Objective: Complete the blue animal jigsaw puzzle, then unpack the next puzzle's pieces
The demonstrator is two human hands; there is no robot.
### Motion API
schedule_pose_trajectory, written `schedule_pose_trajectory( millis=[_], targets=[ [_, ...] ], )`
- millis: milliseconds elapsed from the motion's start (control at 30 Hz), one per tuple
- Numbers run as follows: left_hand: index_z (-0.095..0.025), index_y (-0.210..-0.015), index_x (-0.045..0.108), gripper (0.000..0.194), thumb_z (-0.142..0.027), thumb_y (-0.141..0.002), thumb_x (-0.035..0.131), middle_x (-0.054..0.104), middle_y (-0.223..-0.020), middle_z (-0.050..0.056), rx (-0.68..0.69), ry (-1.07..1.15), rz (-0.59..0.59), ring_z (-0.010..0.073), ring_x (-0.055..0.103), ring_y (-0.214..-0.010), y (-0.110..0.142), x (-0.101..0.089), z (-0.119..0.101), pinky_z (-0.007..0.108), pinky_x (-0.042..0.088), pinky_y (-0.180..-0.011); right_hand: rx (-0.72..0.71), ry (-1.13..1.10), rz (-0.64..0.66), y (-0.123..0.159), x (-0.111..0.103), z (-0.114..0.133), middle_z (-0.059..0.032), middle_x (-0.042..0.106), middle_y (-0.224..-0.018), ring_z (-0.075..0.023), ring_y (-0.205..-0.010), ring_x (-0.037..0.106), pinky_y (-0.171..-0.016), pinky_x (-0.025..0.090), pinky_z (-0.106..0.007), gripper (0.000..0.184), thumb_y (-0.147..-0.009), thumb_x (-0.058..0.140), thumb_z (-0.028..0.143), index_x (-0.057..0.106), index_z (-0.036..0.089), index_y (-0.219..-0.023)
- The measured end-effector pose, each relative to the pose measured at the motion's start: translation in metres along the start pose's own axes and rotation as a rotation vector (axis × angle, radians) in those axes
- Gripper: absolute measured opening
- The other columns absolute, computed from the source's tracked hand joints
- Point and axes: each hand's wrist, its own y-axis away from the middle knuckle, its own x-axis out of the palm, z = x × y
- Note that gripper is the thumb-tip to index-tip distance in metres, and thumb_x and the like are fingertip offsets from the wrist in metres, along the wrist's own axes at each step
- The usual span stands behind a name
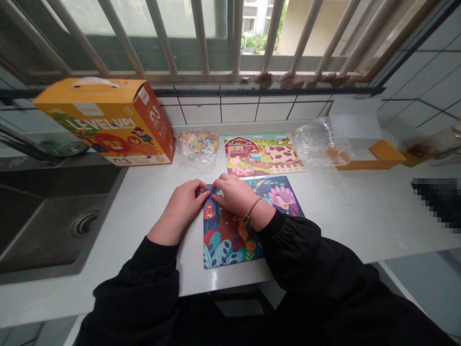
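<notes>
A dark, colourful jigsaw puzzle with leaves and a peacock lies flat on the counter before me. At its far left corner my left hand has thumb and fingertips closed in a pinch against the edge. My right hand reaches over the puzzle to the same corner, its fingers bent and close together beside the left fingertips. A small pale patch shows between the right fingers. Whatever either hand pinches is too small or hidden to make out. Just behind lies a farm picture puzzle with a cow and a barn.
An orange puzzle box stands at the back left, by the sink. A clear bag of puzzle pieces sits beside it. At the back right are crumpled clear plastic and an opened orange-and-white box. Window bars rise behind.
</notes>
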Motion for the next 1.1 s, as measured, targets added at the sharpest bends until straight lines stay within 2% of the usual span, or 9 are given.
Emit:
schedule_pose_trajectory(
  millis=[333, 533, 767, 967, 1100],
  targets=[
    [-0.024, -0.098, 0.078, 0.010, -0.030, -0.095, 0.070, 0.083, -0.096, 0.005, -0.036, 0.088, -0.002, 0.0261, 0.075, -0.088, 0.001, 0.000, 0.007, 0.038, 0.054, -0.084, -0.004, -0.036, 0.021, -0.003, 0.001, -0.005, -0.0113, 0.078, -0.128, -0.0239, -0.122, 0.072, -0.112, 0.051, -0.035, 0.022, -0.110, 0.075, 0.023, 0.089, 0.022, -0.127],
    [-0.023, -0.094, 0.077, 0.006, -0.028, -0.093, 0.073, 0.081, -0.090, 0.004, -0.032, 0.085, 0.020, 0.0244, 0.073, -0.083, 0.000, 0.001, 0.010, 0.037, 0.053, -0.081, -0.032, -0.028, -0.004, -0.005, 0.009, -0.010, -0.0110, 0.080, -0.126, -0.0243, -0.115, 0.074, -0.108, 0.054, -0.035, 0.031, -0.112, 0.065, 0.016, 0.092, 0.026, -0.124],
    [-0.023, -0.094, 0.078, 0.007, -0.026, -0.094, 0.072, 0.082, -0.095, 0.006, -0.031, 0.044, 0.040, 0.0256, 0.073, -0.086, -0.001, 0.001, 0.009, 0.038, 0.052, -0.081, -0.052, 0.009, -0.020, -0.006, 0.015, -0.012, -0.0111, 0.080, -0.124, -0.0261, -0.109, 0.073, -0.103, 0.055, -0.036, 0.036, -0.112, 0.061, 0.014, 0.092, 0.028, -0.124],
    [-0.022, -0.106, 0.080, 0.014, -0.026, -0.095, 0.073, 0.081, -0.094, 0.005, -0.043, 0.035, 0.028, 0.0254, 0.073, -0.085, 0.000, 0.001, 0.008, 0.037, 0.052, -0.081, -0.022, 0.006, -0.011, -0.006, 0.014, -0.012, -0.0125, 0.077, -0.126, -0.0260, -0.113, 0.071, -0.106, 0.053, -0.035, 0.035, -0.112, 0.060, 0.012, 0.089, 0.024, -0.126],
    [-0.022, -0.101, 0.079, 0.012, -0.023, -0.095, 0.069, 0.081, -0.098, 0.007, -0.002, 0.008, 0.024, 0.0255, 0.073, -0.087, 0.000, 0.002, 0.010, 0.038, 0.053, -0.083, 0.012, 0.060, 0.014, -0.004, 0.008, -0.004, -0.0159, 0.075, -0.128, -0.0286, -0.119, 0.069, -0.108, 0.054, -0.038, 0.034, -0.111, 0.057, 0.010, 0.084, 0.019, -0.130]
  ],
)
